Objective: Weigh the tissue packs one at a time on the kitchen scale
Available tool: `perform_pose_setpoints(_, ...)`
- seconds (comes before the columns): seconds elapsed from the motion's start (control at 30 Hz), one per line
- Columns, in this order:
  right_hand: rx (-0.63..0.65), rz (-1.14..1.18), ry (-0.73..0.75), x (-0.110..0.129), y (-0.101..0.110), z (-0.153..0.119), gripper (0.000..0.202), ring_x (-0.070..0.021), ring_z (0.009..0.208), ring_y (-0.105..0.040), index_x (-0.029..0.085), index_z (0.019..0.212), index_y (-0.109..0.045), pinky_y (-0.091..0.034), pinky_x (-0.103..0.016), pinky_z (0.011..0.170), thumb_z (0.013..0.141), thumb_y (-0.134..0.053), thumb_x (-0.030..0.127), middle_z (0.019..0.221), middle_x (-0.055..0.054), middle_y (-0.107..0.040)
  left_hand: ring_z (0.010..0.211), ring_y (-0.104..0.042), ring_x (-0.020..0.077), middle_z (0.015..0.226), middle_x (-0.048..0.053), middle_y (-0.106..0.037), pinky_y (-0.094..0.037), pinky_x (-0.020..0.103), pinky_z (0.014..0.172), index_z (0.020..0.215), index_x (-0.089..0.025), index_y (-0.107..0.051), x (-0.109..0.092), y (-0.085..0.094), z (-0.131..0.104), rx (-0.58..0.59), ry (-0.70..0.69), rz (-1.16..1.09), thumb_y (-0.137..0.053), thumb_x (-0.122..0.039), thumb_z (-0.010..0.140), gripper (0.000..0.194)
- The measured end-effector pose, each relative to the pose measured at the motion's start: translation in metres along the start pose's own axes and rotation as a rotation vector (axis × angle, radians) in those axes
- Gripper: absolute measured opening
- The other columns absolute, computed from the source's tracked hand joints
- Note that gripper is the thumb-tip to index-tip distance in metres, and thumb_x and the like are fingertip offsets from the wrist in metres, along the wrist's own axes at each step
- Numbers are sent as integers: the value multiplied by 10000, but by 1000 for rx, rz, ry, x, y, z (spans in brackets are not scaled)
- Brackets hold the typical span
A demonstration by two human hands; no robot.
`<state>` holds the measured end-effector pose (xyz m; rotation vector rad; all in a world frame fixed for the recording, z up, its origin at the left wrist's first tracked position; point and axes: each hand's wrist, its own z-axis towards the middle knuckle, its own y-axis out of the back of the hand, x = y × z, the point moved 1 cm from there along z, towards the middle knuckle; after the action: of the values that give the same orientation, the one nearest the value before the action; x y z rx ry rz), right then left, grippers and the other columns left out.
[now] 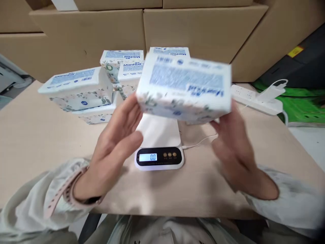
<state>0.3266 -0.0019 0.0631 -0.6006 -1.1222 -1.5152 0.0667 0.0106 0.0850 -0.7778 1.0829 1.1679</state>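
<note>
Held tissue pack (185, 89): one floral-printed rectangular block, raised above the scale's rear.
Left hand (114, 139): gripping the pack's left end, thumb free.
Right hand (235, 149): gripping its right end, blurred.
Other Manhua packs (78, 86): at least five, toward the desk's (45, 135) far edge, some stacked.
Digital scale (158, 135): one, flat, white, glossy black panel, three round buttons, reading 0.0.
Power strip (254, 98): one, white, far right corner.

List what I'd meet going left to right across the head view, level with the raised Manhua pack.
Leftmost Manhua pack → left hand → raised Manhua pack → right hand → white power strip → green object.
</note>
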Motion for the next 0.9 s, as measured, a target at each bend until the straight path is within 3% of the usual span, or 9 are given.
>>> perform_pose_setpoints(0.1, 178, 12, 33, -14, -20, -22, 849, -288, 1742, -188, 488, 1753, -27, -315, -604, 1406, 1092, -536, 336, 1870, 124, -123, 1693, -324, 288, 1767, -70, -406, -339, 453, 1422, 1646, -383, -518, 11, 20, -40, -18, 37, -3, -657, -335, 1068, 597)
perform_pose_setpoints(0.27, 210, 38, -93, -29, -31, -38, 858, -301, 1725, -251, 459, 1761, -59, -324, -609, 1400, 1080, -568, 338, 1866, 99, -160, 1677, -362, 281, 1760, -34, -427, -347, 475, 1409, 1688, -374, -454, 36, 29, -69, -8, 136, -46, -622, -272, 1067, 651)
perform_pose_setpoints(0.4, 204, 39, -97, -36, -31, -43, 827, -305, 1716, -278, 421, 1768, -105, -316, -592, 1407, 1082, -560, 346, 1858, 73, -216, 1669, -377, 288, 1766, -27, -418, -343, 494, 1411, 1688, -365, -454, 47, 33, -72, -13, 133, -44, -621, -261, 1065, 653)
perform_pose_setpoints(0.5, 162, 4, -41, -42, -30, -44, 795, -286, 1739, -200, 385, 1774, -123, -233, -556, 1441, 1089, -524, 336, 1867, 81, -178, 1693, -322, 278, 1791, -30, -371, -292, 452, 1434, 1708, -346, -426, 53, 36, -70, -24, 96, -6, -598, -291, 1075, 659)
perform_pose_setpoints(0.7, 45, -8, 70, -59, -29, -49, 722, -247, 1751, -133, 318, 1777, -150, -191, -495, 1451, 1117, -428, 404, 1869, 104, -159, 1707, -280, 247, 1798, -58, -356, -253, 406, 1435, 1690, -371, -455, 67, 39, -69, -136, 114, -19, -492, -349, 1120, 572)
perform_pose_setpoints(0.9, 176, -151, 181, -54, -26, -46, 756, -237, 1733, -217, 286, 1782, -136, -224, -444, 1450, 1102, -452, 382, 1864, 132, -135, 1711, -268, 236, 1796, -49, -362, -236, 376, 1435, 1706, -355, -430, 67, 37, -70, -87, 90, -52, -437, -445, 1135, 578)
